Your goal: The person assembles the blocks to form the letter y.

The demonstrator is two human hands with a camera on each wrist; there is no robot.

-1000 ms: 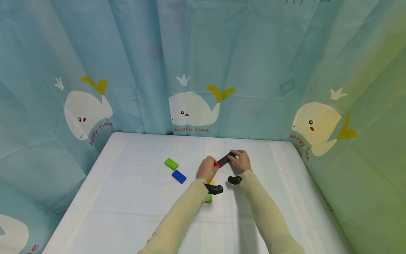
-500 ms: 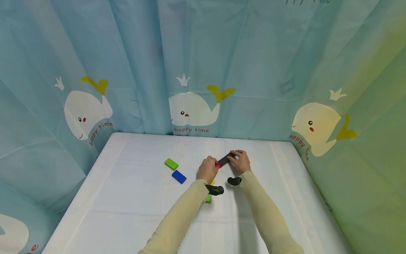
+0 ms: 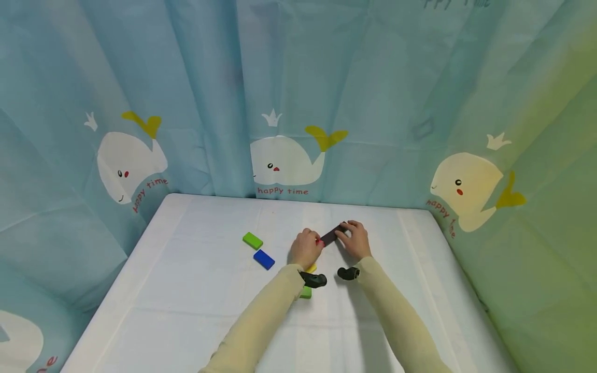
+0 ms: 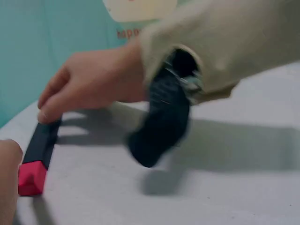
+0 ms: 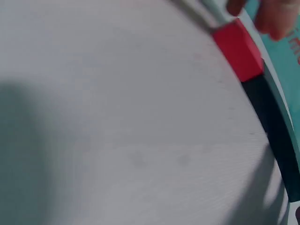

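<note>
A white cloth-covered table is standing inside a booth of pale blue curtain printed with white whales and the words "happy time", the curtain turning greenish on the right side. On the table a green block and a blue block are lying near each other to the left of the hands, and a second green block with a bit of yellow beside it is peeking out from under the left forearm. The left hand is curling over the red block, while the right hand is resting its fingertips on the far end of the black block, fingers nearly straight. The two blocks are lying end to end on the cloth, touching. The left wrist view is showing the right hand pressing down on the black block with the red block at its near end, a detail the head view is leaving small. The right wrist view is showing the red block butting against the black block, with blurred fingertips at the upper edge.
</note>
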